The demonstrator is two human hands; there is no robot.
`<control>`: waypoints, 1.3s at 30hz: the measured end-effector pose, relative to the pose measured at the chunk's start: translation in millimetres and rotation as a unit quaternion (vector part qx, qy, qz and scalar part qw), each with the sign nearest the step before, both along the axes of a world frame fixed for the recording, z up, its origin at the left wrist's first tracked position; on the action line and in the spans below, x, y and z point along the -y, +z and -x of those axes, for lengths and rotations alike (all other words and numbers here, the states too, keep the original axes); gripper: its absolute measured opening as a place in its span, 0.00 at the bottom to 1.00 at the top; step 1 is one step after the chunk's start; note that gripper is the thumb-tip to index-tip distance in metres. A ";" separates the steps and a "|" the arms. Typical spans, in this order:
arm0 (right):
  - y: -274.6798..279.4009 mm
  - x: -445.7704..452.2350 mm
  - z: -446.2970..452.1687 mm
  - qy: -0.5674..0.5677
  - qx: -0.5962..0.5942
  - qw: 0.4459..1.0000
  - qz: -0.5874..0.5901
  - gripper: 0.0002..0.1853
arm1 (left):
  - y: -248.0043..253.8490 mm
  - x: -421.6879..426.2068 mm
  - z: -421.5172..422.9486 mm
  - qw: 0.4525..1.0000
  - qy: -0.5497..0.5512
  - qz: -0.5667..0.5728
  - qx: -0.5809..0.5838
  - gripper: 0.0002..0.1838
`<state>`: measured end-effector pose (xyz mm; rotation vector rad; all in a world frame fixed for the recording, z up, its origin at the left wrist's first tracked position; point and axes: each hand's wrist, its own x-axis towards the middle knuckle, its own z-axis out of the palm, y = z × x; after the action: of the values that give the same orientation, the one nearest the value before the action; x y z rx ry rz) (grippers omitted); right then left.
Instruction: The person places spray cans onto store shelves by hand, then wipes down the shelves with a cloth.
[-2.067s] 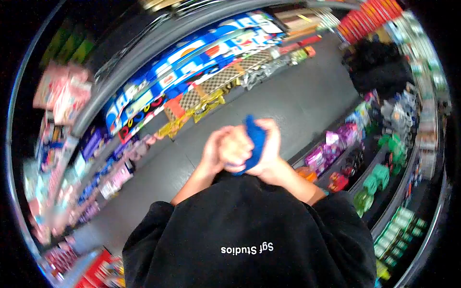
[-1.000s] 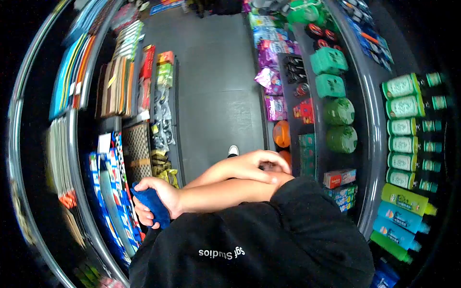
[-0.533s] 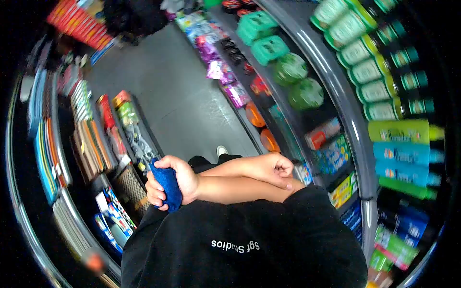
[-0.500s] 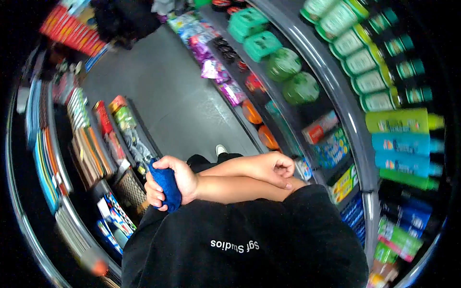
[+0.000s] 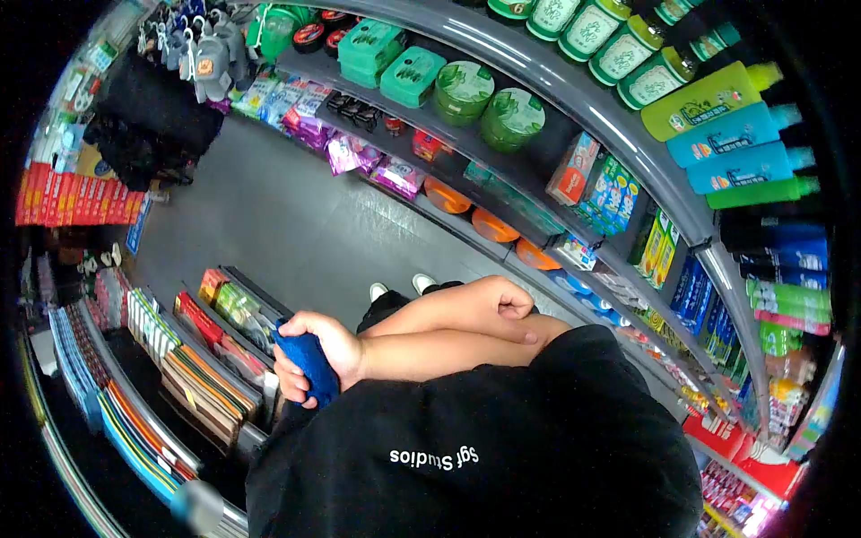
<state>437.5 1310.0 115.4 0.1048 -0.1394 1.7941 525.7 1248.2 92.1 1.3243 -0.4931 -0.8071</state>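
My forearms cross in front of my black shirt point(image 5: 466, 448), which has white lettering. Reaching over to the left side, my right hand point(image 5: 330, 345) is wrapped round a bunched blue cloth point(image 5: 309, 366), thumb on the far side and fingers round its outer edge. My left hand point(image 5: 507, 309) lies over the right forearm near the elbow. Its fingers are curled into a loose fist, with nothing visible in it. Part of the left forearm is hidden behind the right hand. Beyond my arms, both shoes point(image 5: 422, 283) show on the floor.
A grey shelf unit point(image 5: 574, 72) curves along the right, with green bottles point(image 5: 592, 31), green tubs point(image 5: 513, 121) and orange bowls point(image 5: 493, 226). Low racks of notebooks point(image 5: 211, 390) stand close on the left. Grey floor point(image 5: 269, 193) runs between; black goods point(image 5: 152, 121) hang at the far left.
The view has swung, so the shelves on the right shift left and up and more lower shelving shows. The second shoe has come into sight. Both hands keep nearly the same pose.
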 end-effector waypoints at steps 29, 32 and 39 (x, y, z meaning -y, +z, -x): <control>-7.3 -56.7 7.8 -0.198 -0.009 0.979 -0.054 0.26 | 6.0 3.5 44.2 0.968 -0.238 0.072 0.047 0.14; -8.9 -56.5 2.8 -0.287 0.046 0.955 -0.050 0.26 | 6.0 7.4 47.9 0.959 -0.265 0.082 0.051 0.14; -11.3 -46.5 -5.4 -0.255 -0.019 0.964 -0.070 0.25 | 2.5 11.4 51.3 0.948 -0.278 0.124 0.090 0.15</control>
<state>442.9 1356.4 104.1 0.1863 -0.2419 1.2655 474.4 1236.7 94.6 1.0330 -1.1111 -1.0465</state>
